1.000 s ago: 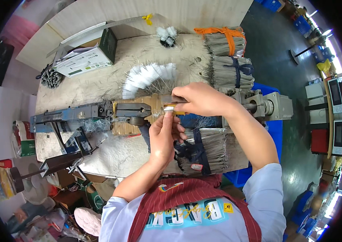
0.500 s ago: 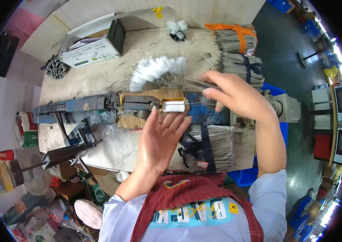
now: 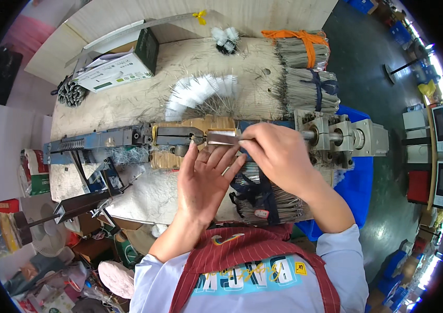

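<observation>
My left hand (image 3: 198, 182) lies palm up below the machine, fingers stretched out and apart, holding nothing. Its fingertips are at the near edge of a small tray (image 3: 220, 129) that holds white bristles, mostly covered now. My right hand (image 3: 279, 159) pinches one end of a flat, grey metal strip (image 3: 224, 138), which lies across the top of that tray. Just left of the tray sit the dark metal jaws (image 3: 180, 136) of the long blue machine (image 3: 99, 134). A curved row of white wire brushes (image 3: 195, 93) lies behind it.
Bundles of thin metal wires, tied with orange (image 3: 309, 49) and dark cloth (image 3: 318, 86), lie at the far right; another wire bundle (image 3: 281, 201) is near my right forearm. A white and green box (image 3: 120, 70) stands far left. A blue bin (image 3: 357, 182) is beyond the table's right edge.
My right hand has moved down and left, bringing the metal strip from behind the machine onto the bristle tray. My left hand stays almost in place.
</observation>
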Motion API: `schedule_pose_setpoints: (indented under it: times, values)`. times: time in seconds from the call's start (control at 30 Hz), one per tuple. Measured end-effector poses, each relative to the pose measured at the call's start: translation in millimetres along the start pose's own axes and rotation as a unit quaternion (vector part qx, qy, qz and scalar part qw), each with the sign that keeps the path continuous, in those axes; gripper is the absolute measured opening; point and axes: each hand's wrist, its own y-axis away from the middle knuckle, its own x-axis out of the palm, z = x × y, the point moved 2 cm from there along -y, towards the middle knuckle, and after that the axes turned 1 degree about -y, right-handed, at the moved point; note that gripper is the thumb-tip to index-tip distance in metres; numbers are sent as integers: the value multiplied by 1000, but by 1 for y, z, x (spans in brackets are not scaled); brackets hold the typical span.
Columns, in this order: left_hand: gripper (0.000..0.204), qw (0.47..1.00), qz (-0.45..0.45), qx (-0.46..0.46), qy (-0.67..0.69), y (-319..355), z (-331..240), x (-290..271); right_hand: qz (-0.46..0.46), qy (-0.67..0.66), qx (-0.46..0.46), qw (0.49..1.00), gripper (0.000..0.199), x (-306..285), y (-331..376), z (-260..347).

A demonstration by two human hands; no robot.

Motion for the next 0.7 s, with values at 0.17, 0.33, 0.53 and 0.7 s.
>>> schedule_pose_setpoints:
  times: [0.17,0.33,0.53,0.7]
  values:
    - [64,999,-11,14,-41,2,-1,1,18,65,-18,998,31,-6,0,18]
    - [61,999,0,1,-52,5,-6,2,128,187,-39,973,39,-2,-6,36]
    - [51,994,22,12,-108,6,-5,3,146,188,-46,970,43,-3,-7,31]
    - [44,990,-10,37,-136,-3,21,-4,128,162,-21,978,41,-13,-5,22]
